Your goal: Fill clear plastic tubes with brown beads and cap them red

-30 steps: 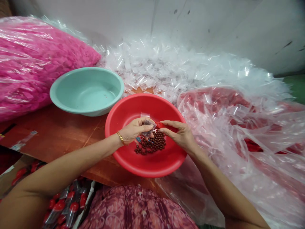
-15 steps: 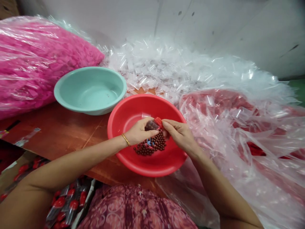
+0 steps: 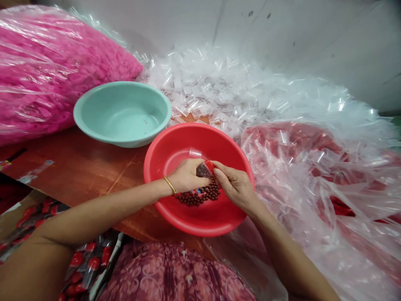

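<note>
Over the red basin (image 3: 200, 225), my left hand (image 3: 187, 174) is closed round a clear plastic tube (image 3: 203, 170) filled with dark brown balls. My right hand (image 3: 233, 184) pinches the red cap (image 3: 209, 166) at the tube's upper right end. Whether the cap is fully seated I cannot tell. Below the hands, loose dark brown balls (image 3: 191, 199) lie in the basin, with something small and blue partly hidden among them. One clear tube (image 3: 195, 153) rests inside the basin near its far side.
A pale green basin (image 3: 122, 121) stands behind on the left, beside a bag of pink pieces (image 3: 62, 71). Clear tubes (image 3: 225, 83) are heaped along the wall. At right lies a plastic bag with red pieces (image 3: 300, 138). Red-capped tubes (image 3: 94, 263) fill a box at lower left.
The view has shifted slightly. The tube has tilted a little in my left hand, and my right fingers now wrap closer over the red cap.
</note>
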Tool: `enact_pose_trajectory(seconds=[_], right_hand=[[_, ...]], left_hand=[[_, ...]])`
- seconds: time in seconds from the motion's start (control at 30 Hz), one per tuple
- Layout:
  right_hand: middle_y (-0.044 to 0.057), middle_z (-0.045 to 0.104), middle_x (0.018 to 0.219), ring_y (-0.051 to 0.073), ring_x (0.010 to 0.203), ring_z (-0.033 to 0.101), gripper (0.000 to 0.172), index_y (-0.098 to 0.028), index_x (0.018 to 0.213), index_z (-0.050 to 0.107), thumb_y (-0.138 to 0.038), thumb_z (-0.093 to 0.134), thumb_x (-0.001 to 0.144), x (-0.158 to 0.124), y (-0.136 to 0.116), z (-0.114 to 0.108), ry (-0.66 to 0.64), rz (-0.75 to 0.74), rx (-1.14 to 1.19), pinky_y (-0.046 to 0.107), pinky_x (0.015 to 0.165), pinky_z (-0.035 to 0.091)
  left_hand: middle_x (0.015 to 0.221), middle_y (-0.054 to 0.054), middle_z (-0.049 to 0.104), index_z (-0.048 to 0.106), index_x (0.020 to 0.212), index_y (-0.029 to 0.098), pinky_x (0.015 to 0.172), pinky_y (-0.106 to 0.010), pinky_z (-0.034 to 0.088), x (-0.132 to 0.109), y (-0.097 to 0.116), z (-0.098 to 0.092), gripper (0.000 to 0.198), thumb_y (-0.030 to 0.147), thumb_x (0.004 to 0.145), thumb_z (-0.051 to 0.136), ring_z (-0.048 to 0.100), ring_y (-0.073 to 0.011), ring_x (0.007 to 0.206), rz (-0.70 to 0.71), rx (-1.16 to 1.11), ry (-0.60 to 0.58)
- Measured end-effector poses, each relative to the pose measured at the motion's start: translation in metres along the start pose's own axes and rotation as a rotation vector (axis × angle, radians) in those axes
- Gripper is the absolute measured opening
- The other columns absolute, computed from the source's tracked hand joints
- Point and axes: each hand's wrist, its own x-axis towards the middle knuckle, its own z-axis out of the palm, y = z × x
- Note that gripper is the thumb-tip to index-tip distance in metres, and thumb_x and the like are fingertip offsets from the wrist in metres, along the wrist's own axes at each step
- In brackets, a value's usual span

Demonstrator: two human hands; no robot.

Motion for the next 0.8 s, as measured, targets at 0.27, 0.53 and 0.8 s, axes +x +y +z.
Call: enact_pose_trajectory(seconds=[0.27, 0.53, 0.8], right_hand=[[0.003, 0.060, 0.058, 0.011, 0.047, 0.054, 0.031, -0.007, 0.108, 0.061, -0.019, 0.037, 0.095, -0.002, 0.006, -0.002, 0.029, -0.420, -0.433, 0.023, 0.046, 0.039], [0.001, 0.056, 0.055, 0.010, 0.048, 0.052, 0.040, -0.016, 0.086, 0.066, -0.036, 0.034, 0.097, -0.002, 0.002, -0.005, 0.168, -0.097, 0.003, 0.023, 0.046, 0.039], [0.006, 0.060, 0.098, 0.016, 0.084, 0.059, 0.057, -0.024, 0.123, 0.054, -0.063, 0.030, 0.088, 0.012, -0.012, 0.023, 0.063, 0.477, 0.668, 0.034, 0.077, 0.050]], left_hand=[[0.061, -0.001, 0.057, 0.056, 0.068, 0.015, 0.057, -0.025, 0.038, -0.002, 0.007, 0.002, 0.008, 0.022, 0.063, 0.056, 0.050, -0.0125, 0.059, -0.018, 0.316, -0.054], [0.060, 0.000, 0.057, 0.057, 0.071, 0.016, 0.052, -0.023, 0.033, -0.005, 0.014, 0.007, 0.016, 0.031, 0.067, 0.058, 0.051, -0.0117, 0.056, 0.114, 0.409, -0.209], [0.076, -0.009, 0.066, 0.065, 0.086, 0.012, 0.059, -0.029, 0.045, -0.017, 0.025, 0.022, 0.025, 0.031, 0.073, 0.055, 0.061, -0.0203, 0.068, 0.247, 0.762, -0.254]])
